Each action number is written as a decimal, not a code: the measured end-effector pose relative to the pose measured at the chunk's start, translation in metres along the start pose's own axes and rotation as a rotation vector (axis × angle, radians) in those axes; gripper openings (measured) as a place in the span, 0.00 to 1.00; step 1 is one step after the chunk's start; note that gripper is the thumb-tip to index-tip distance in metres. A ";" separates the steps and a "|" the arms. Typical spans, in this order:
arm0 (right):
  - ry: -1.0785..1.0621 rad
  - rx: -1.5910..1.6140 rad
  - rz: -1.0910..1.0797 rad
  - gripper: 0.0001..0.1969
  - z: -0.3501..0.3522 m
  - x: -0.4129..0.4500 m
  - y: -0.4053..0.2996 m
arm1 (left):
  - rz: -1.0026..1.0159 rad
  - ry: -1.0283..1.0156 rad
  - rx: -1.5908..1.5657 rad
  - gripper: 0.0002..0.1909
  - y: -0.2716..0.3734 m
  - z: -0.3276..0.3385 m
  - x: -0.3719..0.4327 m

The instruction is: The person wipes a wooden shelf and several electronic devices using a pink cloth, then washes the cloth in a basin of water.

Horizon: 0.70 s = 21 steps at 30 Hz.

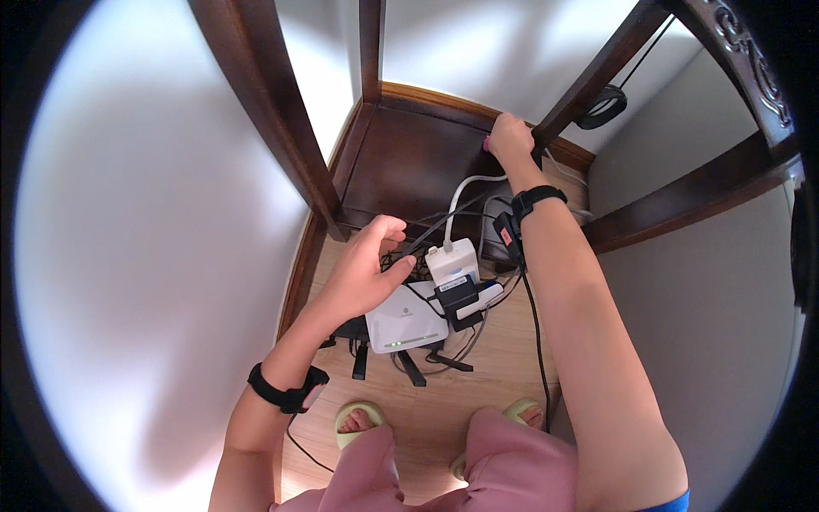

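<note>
My right hand (511, 136) is closed around a bright pink thing (486, 143), probably a cloth, at the back right corner of a dark wooden shelf board (409, 160). Most of the pink thing is hidden by the fingers. Bent, with thumb and fingers apart, my left hand (374, 269) hovers over thin black cables and holds nothing. Below it on the floor lies a white router (404, 320) with green lights lit. Beside the router is a white power strip (453, 261) with a black adapter (455, 301) and a white plug (480, 302) in it.
Dark wooden legs (281, 121) frame the shelf on both sides, near white walls. A coiled black cable (603, 107) hangs at the right. Black antennas (411, 368) and loose cables lie on the wooden floor (409, 409). Another black adapter (508, 237) hangs by my right forearm.
</note>
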State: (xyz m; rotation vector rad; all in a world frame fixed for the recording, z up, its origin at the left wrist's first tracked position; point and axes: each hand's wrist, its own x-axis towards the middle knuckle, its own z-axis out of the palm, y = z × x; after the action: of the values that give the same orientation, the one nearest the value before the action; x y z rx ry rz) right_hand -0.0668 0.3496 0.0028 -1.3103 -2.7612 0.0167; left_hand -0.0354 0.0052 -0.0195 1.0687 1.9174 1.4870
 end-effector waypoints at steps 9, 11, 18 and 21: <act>-0.124 -0.136 -0.358 0.13 -0.002 -0.036 -0.018 | 0.060 0.045 0.187 0.26 -0.001 -0.001 0.014; -0.262 -0.242 -0.482 0.14 -0.031 -0.066 -0.034 | 0.019 0.039 0.167 0.26 0.001 -0.003 0.018; -0.796 -0.228 -0.736 0.15 -0.057 -0.107 -0.063 | -0.044 -0.175 0.220 0.36 0.014 -0.012 0.023; -0.656 -0.146 -0.673 0.16 -0.063 -0.102 -0.063 | -0.110 -0.161 0.322 0.39 0.011 -0.005 0.013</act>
State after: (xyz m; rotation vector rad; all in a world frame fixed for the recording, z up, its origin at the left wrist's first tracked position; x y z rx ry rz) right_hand -0.0457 0.2292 0.0613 -0.3453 -3.6758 0.2432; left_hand -0.0438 0.0136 -0.0061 1.1578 2.1061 1.0225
